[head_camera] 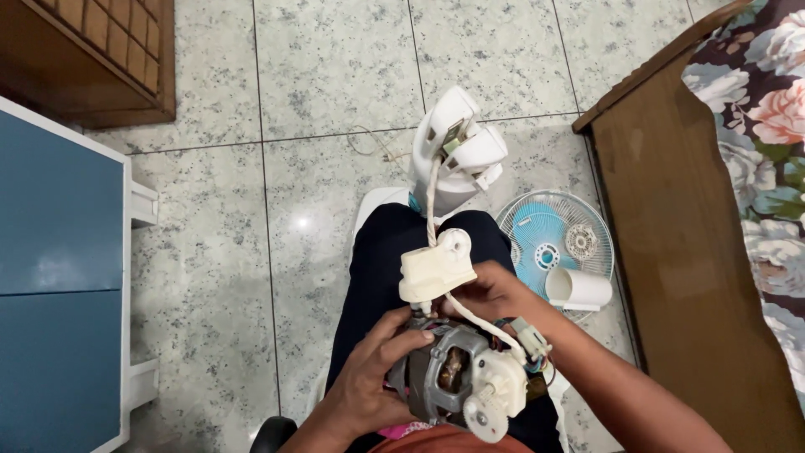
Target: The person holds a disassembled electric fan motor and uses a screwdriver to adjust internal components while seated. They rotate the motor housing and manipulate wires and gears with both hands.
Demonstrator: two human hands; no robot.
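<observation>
Fan motor (453, 377), grey metal with cream gearbox, gripped in my left hand (369, 377) over my lap. My right hand (495, 294) pinches its cream bracket (436, 268) just above.

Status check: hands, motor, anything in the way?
Left hand grips fan motor over lap. Right hand at cream neck piece. Cord runs to fan stand. Nothing blocking.

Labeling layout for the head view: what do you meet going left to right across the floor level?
Blue cabinet → left hand → fan motor → blue fan blade in its guard → wooden bed frame → floral bedding.
</observation>
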